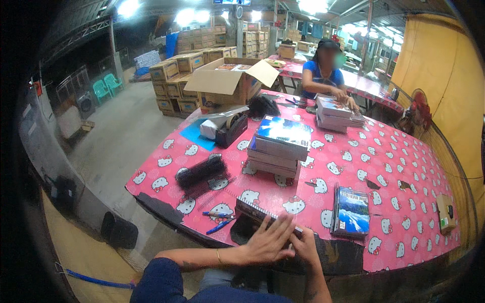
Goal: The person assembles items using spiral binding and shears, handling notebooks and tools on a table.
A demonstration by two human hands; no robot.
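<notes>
Here, right hand (305, 246) grasping one notebook (253, 210); left hand (269, 239) unclenched, flat against it; two pens (220, 226) nearby.

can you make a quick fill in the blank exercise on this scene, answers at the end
1. The small book pile lies to the ____ of the hands.
2. A bracelet circles the person's ____ wrist.
3. The coils beside the pens are ____ in colour.
4. The chairs in the background are ____ in colour.

Missing words: right; left; black; green
</notes>
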